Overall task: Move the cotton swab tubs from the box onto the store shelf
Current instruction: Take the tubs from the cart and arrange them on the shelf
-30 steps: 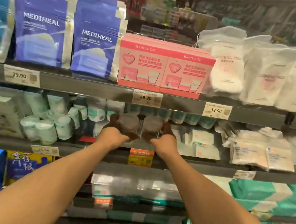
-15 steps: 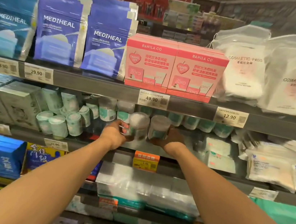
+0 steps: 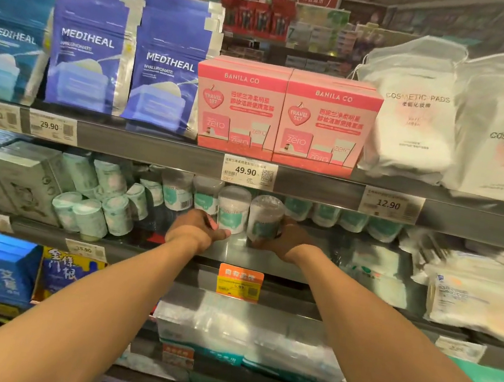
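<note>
Presently both bare arms reach forward to the middle shelf, where two clear cotton swab tubs sit side by side in the gap between the hands. The left hand has its grip closed low on the left tub, fingers curled against the tub's lower left side and the thumb lying by its base; this tub stands upright on the shelf's metal floor. The right hand wraps its grip round the lower right side of the right tub, whose fingertips are hidden behind it; that tub leans slightly, and whether its base rests flat on the shelf cannot be told. The two tubs are just beside each other, near the front edge. Behind them runs a row of matching tubs with teal labels along the back of the shelf. Directly above, on the upper shelf, stand two pink Banila Co boxes, with Mediheal pouches to their left and bags of cosmetic pads to their right. A 49.90 price tag hangs just over the tubs.
</note>
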